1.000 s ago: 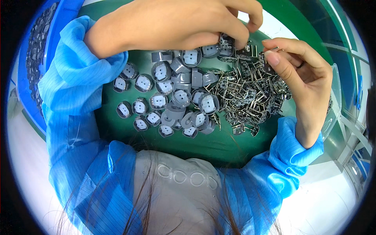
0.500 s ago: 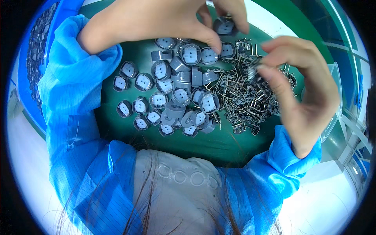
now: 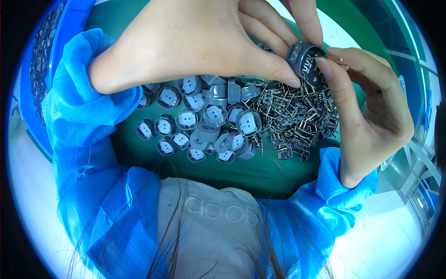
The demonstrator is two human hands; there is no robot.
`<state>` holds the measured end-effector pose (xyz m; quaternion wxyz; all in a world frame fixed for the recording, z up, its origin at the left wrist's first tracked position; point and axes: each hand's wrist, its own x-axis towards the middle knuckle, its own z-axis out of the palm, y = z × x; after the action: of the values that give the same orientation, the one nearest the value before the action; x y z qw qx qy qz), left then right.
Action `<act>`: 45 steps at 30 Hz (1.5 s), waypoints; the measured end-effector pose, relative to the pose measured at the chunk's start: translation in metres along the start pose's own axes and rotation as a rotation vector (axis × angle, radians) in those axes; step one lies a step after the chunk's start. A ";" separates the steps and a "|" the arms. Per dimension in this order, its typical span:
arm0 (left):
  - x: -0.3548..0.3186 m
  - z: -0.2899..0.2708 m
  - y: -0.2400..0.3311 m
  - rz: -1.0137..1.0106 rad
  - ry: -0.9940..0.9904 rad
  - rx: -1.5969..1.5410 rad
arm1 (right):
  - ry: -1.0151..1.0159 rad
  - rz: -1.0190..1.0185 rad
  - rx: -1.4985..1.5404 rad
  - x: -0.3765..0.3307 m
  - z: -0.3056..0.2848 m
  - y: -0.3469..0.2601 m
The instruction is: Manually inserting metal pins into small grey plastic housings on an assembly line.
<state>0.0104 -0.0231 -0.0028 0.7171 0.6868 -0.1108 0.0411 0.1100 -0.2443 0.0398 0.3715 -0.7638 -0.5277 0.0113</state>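
My left hand [image 3: 200,42] grips a round grey plastic housing [image 3: 295,52] between thumb and fingers, its opening turned to the right. With thumb and forefinger, my right hand [image 3: 371,104] pinches a small black circuit board with metal pins [image 3: 312,70] at the mouth of that housing. The pins point right, toward my right fingers; how deep the board sits I cannot tell. Below my hands lies a heap of similar grey housings [image 3: 205,131], many showing white inner faces with small holes. Right of it is a tangled pile of pinned circuit boards [image 3: 297,118].
Everything lies on a green work surface [image 3: 153,165]. A blue bin [image 3: 74,25] at the far left holds many small dark parts [image 3: 44,51]. Part of a clear plastic container shows behind my right hand, near glass panels [image 3: 418,60] at the right.
My left hand has moved right and nearer with the housing. My right hand has turned and brought its board up against it; before, the two were apart.
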 end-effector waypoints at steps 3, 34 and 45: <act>0.000 0.009 -0.007 0.086 0.064 0.009 | 0.207 -0.094 0.110 -0.006 0.018 0.010; -0.008 0.013 0.009 0.081 0.054 0.170 | 0.078 0.018 -0.396 0.006 0.008 -0.034; -0.004 0.020 0.002 0.142 0.103 0.046 | 0.153 -0.202 -0.071 -0.002 0.011 -0.011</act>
<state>0.0041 -0.0426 -0.0008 0.7013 0.6904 -0.1214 0.1295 0.0957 -0.2384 0.0378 0.3823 -0.7183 -0.5721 -0.1031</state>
